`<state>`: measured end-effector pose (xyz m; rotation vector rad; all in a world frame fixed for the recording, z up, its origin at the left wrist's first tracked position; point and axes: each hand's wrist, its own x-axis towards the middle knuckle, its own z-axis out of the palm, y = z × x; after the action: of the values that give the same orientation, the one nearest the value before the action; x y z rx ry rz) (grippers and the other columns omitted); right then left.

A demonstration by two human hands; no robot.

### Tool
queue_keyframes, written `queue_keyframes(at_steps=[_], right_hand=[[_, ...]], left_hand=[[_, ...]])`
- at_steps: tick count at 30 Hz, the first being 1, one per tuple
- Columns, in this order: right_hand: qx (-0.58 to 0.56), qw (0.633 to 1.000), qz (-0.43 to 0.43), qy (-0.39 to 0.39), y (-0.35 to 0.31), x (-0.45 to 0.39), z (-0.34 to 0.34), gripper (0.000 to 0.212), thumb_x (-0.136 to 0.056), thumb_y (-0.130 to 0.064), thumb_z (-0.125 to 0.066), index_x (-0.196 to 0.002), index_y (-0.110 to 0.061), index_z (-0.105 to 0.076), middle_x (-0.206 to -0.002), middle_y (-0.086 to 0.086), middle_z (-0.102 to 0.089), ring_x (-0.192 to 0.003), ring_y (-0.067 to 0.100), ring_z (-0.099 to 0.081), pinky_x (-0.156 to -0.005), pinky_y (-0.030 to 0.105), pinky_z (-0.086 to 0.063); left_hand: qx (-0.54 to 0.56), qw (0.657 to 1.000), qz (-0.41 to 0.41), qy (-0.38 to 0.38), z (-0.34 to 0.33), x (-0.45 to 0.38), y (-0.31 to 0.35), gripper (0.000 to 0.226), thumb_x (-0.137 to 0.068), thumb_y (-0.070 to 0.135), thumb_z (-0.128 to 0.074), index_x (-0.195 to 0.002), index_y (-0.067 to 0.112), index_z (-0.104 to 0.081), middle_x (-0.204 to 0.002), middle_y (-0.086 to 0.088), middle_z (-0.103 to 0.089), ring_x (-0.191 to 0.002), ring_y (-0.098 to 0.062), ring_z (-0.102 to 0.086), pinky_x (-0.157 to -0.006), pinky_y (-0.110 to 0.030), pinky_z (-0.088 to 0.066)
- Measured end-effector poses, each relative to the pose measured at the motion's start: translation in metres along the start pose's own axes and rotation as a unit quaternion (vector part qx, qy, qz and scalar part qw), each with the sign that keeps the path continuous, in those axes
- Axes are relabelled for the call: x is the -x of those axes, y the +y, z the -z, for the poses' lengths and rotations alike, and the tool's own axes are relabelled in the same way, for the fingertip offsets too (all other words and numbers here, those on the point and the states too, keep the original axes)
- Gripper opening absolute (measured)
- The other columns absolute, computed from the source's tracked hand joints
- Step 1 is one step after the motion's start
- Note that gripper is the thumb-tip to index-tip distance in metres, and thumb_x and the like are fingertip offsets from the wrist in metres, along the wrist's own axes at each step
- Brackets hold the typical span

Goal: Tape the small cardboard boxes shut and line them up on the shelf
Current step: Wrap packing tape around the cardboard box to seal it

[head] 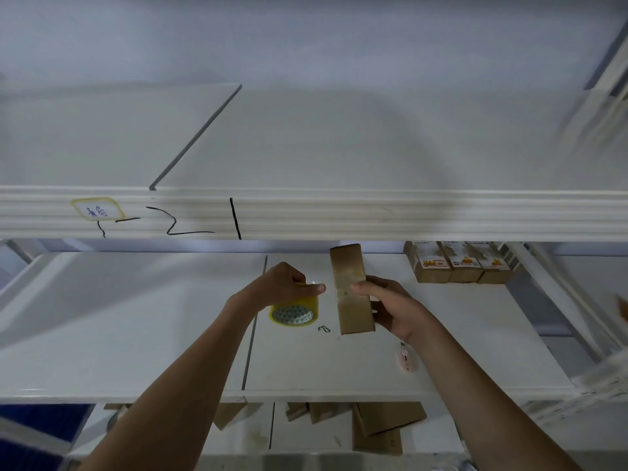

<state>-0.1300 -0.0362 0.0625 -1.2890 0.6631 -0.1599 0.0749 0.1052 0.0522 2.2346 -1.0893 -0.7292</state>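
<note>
My right hand (387, 302) gripped a cardboard box (351, 290) upright for taping; left of the box, my left hand (289, 283) clasped the tape roll (295, 312).

Dim, cool, even light; a soft broad shadow lies on the white upper shelf board (306, 141). Edges smear and bend, especially right.

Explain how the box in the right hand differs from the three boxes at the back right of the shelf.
The held box is gripped by the right hand above the shelf; the three boxes stand on it in a row, touching. The held box shows plain brown faces; the three boxes show printed labels. All are small brown cardboard boxes.
</note>
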Motion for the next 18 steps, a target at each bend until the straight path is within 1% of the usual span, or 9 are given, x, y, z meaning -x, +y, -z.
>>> queue_keyframes(at_steps=[2,4,6,8,11,14,16,17,18], right_hand=[[-0.023,1.0,-0.002,-0.006,0.002,-0.002,-0.003,0.03,-0.09,-0.023,-0.071,-0.118,-0.013,-0.073,-0.119,0.016,-0.071,-0.099,0.03,-0.067,-0.076,0.034,-0.055],[-0.051,0.999,-0.006,-0.013,0.005,-0.005,-0.006,0.031,-0.091,-0.027,-0.07,-0.118,-0.012,-0.074,-0.122,0.018,-0.069,-0.11,0.035,-0.066,-0.093,0.044,-0.053],[-0.084,0.996,-0.01,-0.01,0.008,-0.006,-0.009,0.031,-0.092,-0.03,-0.068,-0.117,-0.012,-0.074,-0.124,0.019,-0.068,-0.115,0.036,-0.064,-0.102,0.048,-0.048],[-0.111,0.994,-0.013,-0.007,0.009,-0.005,-0.012,0.033,-0.092,-0.031,-0.066,-0.117,-0.011,-0.074,-0.124,0.021,-0.067,-0.114,0.035,-0.064,-0.104,0.049,-0.046],[-0.119,0.992,-0.027,-0.017,0.009,-0.004,-0.012,0.034,-0.096,-0.031,-0.063,-0.121,-0.011,-0.07,-0.122,0.019,-0.069,-0.11,0.032,-0.066,-0.101,0.047,-0.049],[-0.064,0.997,-0.04,-0.019,0.011,-0.008,-0.012,0.04,-0.094,-0.039,-0.065,-0.125,-0.014,-0.067,-0.121,0.012,-0.072,-0.114,0.029,-0.067,-0.104,0.049,-0.05],[0.023,0.998,-0.05,-0.015,0.01,-0.01,-0.016,0.06,-0.077,-0.058,-0.077,-0.122,-0.02,-0.069,-0.117,0.005,-0.073,-0.113,0.025,-0.067,-0.101,0.047,-0.053],[0.06,0.997,-0.052,-0.002,0.01,-0.011,-0.018,0.065,-0.069,-0.062,-0.082,-0.118,-0.022,-0.07,-0.115,0.002,-0.074,-0.111,0.022,-0.068,-0.099,0.043,-0.054],[0.088,0.995,-0.045,0.017,0.011,-0.013,-0.021,0.061,-0.066,-0.061,-0.084,-0.113,-0.024,-0.07,-0.112,-0.001,-0.074,-0.108,0.019,-0.068,-0.097,0.038,-0.054]], left_hand=[[-0.007,1.0,-0.001,0.008,-0.002,-0.003,0.003,0.058,-0.079,0.065,-0.07,-0.05,0.02,-0.047,-0.053,0.003,-0.045,-0.058,-0.015,-0.053,-0.059,-0.028,-0.041],[-0.007,1.0,-0.004,0.009,-0.004,-0.006,0.009,0.059,-0.078,0.068,-0.068,-0.053,0.017,-0.051,-0.055,0.0,-0.048,-0.06,-0.016,-0.054,-0.06,-0.029,-0.042],[0.0,1.0,-0.006,0.013,-0.003,-0.009,0.013,0.06,-0.077,0.071,-0.067,-0.057,0.016,-0.052,-0.058,-0.001,-0.047,-0.061,-0.016,-0.053,-0.06,-0.029,-0.041],[0.001,1.0,-0.008,0.012,-0.002,-0.01,0.015,0.06,-0.076,0.071,-0.068,-0.056,0.017,-0.05,-0.056,0.0,-0.047,-0.059,-0.015,-0.053,-0.061,-0.028,-0.041],[-0.016,1.0,-0.002,0.002,-0.002,-0.01,0.013,0.058,-0.076,0.068,-0.07,-0.052,0.02,-0.05,-0.052,0.004,-0.048,-0.057,-0.013,-0.054,-0.06,-0.028,-0.042],[-0.037,0.999,0.002,0.01,-0.006,-0.013,0.007,0.057,-0.073,0.068,-0.073,-0.052,0.019,-0.054,-0.052,0.003,-0.051,-0.057,-0.014,-0.057,-0.058,-0.028,-0.043],[-0.062,0.998,0.003,0.02,-0.009,-0.014,0.007,0.061,-0.068,0.071,-0.073,-0.055,0.013,-0.06,-0.056,-0.002,-0.055,-0.058,-0.016,-0.058,-0.058,-0.032,-0.046],[-0.071,0.997,-0.001,0.026,-0.011,-0.015,0.007,0.062,-0.067,0.071,-0.073,-0.056,0.011,-0.06,-0.056,-0.004,-0.055,-0.059,-0.018,-0.056,-0.058,-0.033,-0.045],[-0.079,0.996,-0.007,0.032,-0.012,-0.015,0.009,0.059,-0.067,0.069,-0.072,-0.057,0.012,-0.06,-0.055,-0.004,-0.052,-0.06,-0.018,-0.055,-0.057,-0.032,-0.042]])
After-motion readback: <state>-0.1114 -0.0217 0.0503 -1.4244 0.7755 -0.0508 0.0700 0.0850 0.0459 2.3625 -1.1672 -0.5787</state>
